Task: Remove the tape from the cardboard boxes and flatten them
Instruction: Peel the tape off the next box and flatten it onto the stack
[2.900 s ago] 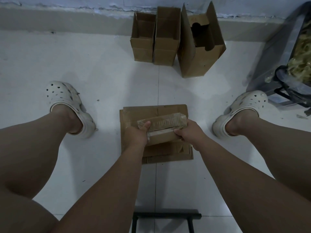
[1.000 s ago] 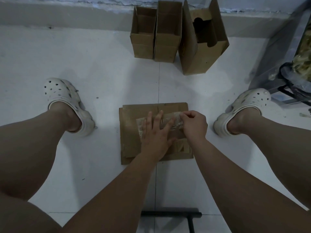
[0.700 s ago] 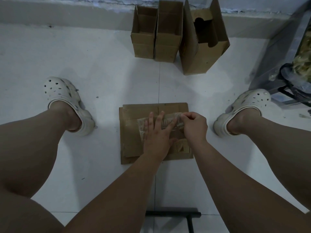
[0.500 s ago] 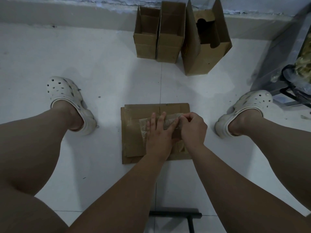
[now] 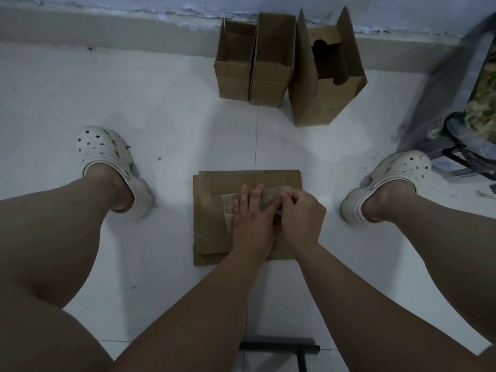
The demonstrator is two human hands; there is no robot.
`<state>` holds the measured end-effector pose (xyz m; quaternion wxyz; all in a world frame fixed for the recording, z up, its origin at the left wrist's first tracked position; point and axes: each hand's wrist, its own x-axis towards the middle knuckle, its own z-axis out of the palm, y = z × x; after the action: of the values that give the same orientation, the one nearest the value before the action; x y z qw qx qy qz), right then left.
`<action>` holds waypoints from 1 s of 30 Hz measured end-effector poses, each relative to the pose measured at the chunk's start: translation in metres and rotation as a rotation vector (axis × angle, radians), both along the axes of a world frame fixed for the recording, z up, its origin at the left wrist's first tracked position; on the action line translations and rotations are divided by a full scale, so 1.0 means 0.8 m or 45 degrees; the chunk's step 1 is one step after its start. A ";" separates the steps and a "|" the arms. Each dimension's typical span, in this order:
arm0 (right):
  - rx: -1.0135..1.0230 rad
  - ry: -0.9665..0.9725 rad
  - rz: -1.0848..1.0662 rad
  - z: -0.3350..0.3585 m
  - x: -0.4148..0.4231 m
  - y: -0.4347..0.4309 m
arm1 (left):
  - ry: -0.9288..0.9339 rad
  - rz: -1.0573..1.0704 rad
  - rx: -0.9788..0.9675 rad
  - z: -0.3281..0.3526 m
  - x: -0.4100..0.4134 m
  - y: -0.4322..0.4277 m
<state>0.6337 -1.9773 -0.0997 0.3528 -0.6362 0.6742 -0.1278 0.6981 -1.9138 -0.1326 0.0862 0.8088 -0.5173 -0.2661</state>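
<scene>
On floor (image 5: 174,116), flat cardboard (image 5: 212,237), wrinkled clear tape (image 5: 228,210)

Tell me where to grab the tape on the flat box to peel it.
Pinch the tape at its right end, coming from the right. The strip runs left to right across the box, and that end lies near the box's edge, where the right hand picks at it. The left hand presses flat on the rest, so the box should stay put.

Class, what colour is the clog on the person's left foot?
Off-white, with round holes: the left clog, best in the head view.
</scene>
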 end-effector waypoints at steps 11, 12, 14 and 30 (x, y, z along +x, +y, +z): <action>0.169 -0.290 -0.178 0.007 0.005 0.014 | 0.295 0.296 -0.242 -0.008 0.007 -0.007; 0.175 -0.341 -0.168 0.007 -0.002 0.011 | 0.312 0.360 -0.262 -0.007 0.005 -0.009; 0.225 -0.458 -0.143 0.006 -0.013 0.005 | 0.344 0.492 -0.303 -0.005 0.003 -0.015; 0.658 -0.333 -0.281 -0.031 -0.042 -0.004 | 0.355 0.511 -0.273 0.001 -0.002 -0.023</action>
<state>0.6002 -1.9802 -0.1247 0.5706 -0.4264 0.6983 -0.0703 0.6966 -1.9320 -0.1315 0.2928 0.8369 -0.3551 -0.2963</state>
